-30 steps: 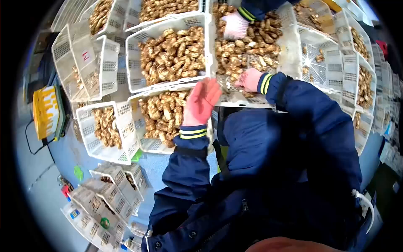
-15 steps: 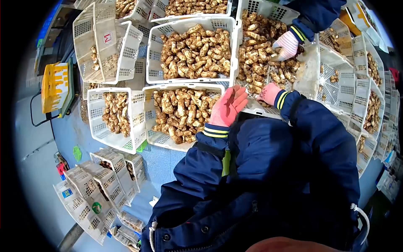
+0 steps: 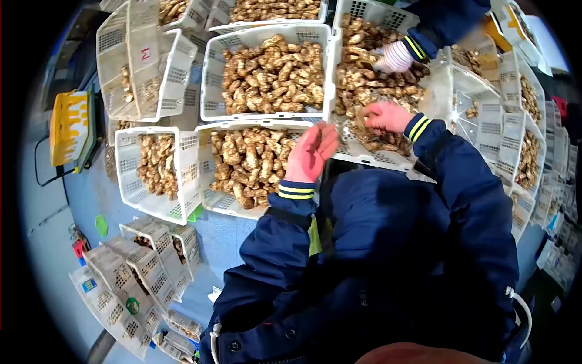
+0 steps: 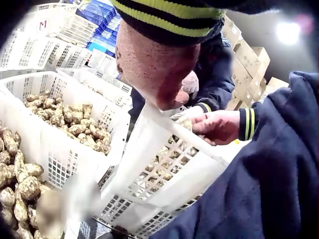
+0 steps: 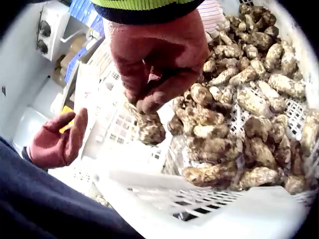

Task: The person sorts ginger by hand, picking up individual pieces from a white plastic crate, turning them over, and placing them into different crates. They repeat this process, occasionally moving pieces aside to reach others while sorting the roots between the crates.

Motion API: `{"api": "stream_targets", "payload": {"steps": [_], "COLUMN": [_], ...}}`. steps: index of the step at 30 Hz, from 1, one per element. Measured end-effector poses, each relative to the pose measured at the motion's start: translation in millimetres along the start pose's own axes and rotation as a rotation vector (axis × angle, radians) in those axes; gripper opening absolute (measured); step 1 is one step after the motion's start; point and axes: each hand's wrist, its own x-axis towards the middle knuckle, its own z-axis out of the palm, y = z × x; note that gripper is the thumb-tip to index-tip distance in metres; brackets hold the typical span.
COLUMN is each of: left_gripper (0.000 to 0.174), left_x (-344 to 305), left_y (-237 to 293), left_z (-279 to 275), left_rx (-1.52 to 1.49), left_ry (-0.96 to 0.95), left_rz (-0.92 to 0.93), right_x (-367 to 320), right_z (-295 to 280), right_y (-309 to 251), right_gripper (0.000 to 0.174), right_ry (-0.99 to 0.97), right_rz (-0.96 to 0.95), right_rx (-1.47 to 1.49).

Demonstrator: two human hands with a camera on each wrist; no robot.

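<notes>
My right hand (image 3: 388, 116), in a pink glove, is over the near end of a white perforated crate (image 3: 364, 156) of brown-and-white mushrooms. In the right wrist view its fingertips pinch one mushroom (image 5: 149, 128) by the upper end, and the darker end hangs below. More mushrooms (image 5: 214, 152) lie loose on the crate's mesh bottom. My left hand (image 3: 310, 155), gloved alike, is held palm up with fingers loosely spread and nothing in it. It hovers beside the crate's left corner, near a second crate of mushrooms (image 3: 251, 161).
Another person's hand (image 3: 397, 57) in a striped glove reaches into the far part of the same crate. A full crate (image 3: 273, 73) stands behind my left hand. Crates line the right side (image 3: 479, 121); stacked ones (image 3: 127, 285) stand on the blue floor at lower left.
My right hand has lifted off the near mushrooms and moved slightly away from me. The other person's hand has moved about over the pile. My left hand stays palm up; the head view has shifted.
</notes>
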Motion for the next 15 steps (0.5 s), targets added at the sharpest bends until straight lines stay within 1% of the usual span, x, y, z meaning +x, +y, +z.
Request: {"api": "stream_targets", "payload": {"steps": [1, 2, 3, 4, 5, 6, 7, 8, 9, 10, 12, 13, 15], "left_gripper": [0.036, 0.037, 0.041, 0.043, 0.045, 0.048, 0.050, 0.049, 0.047, 0.047, 0.041, 0.041, 0.036], "left_x": [-2.2, 1.9, 5.0, 5.6, 2.4, 3.8, 5.2, -0.7, -6.3, -3.2, 6.3, 7.2, 4.9], "left_y": [2.0, 1.4, 1.9, 0.8, 1.9, 3.5, 0.5, 4.9, 8.1, 4.1, -4.6, -7.9, -10.0], "left_z": [6.5, 4.1, 10.5, 16.5, 30.5, 40.9, 51.4, 70.0, 84.1, 78.9, 62.6, 55.9, 51.4], "left_rx": [0.035, 0.081, 0.188, 0.288, 0.388, 0.488, 0.534, 0.518, 0.500, 0.504, 0.422, 0.425, 0.252], "left_ry": [0.023, -0.006, -0.026, -0.026, -0.023, -0.046, -0.106, -0.190, -0.272, -0.270, -0.324, -0.324, -0.148], "left_rz": [0.028, 0.067, 0.103, 0.104, 0.105, 0.076, 0.111, 0.031, -0.053, -0.058, -0.053, -0.056, -0.035], "right_x": [-4.5, -13.5, -20.8, -19.5, -25.1, -27.9, -29.4, -35.3, -34.5, -36.9, -43.5, -40.3, -40.4], "right_z": [-5.7, -10.0, -13.8, -15.1, -13.8, -12.3, -11.4, -9.8, -5.1, -2.3, 1.8, 1.9, -7.8], "right_y": [-4.3, -22.9, -37.4, -32.3, -39.6, -48.0, -56.8, -74.0, -75.2, -76.8, -90.1, -86.0, -80.3], "right_gripper": [0.038, 0.038, 0.039, 0.043, 0.043, 0.043, 0.044, 0.044, 0.044, 0.043, 0.041, 0.040, 0.042], "right_ry": [-0.049, 0.017, 0.081, 0.036, 0.053, 0.016, -0.022, -0.042, -0.087, -0.081, -0.037, 0.018, 0.103], "right_rz": [-0.023, 0.009, 0.035, 0.037, -0.019, 0.005, 0.026, 0.059, -0.017, -0.057, -0.108, -0.104, -0.173], "right_rx": [0.507, 0.585, 0.662, 0.818, 0.833, 0.812, 0.790, 0.711, 0.680, 0.648, 0.585, 0.574, 0.500]}}
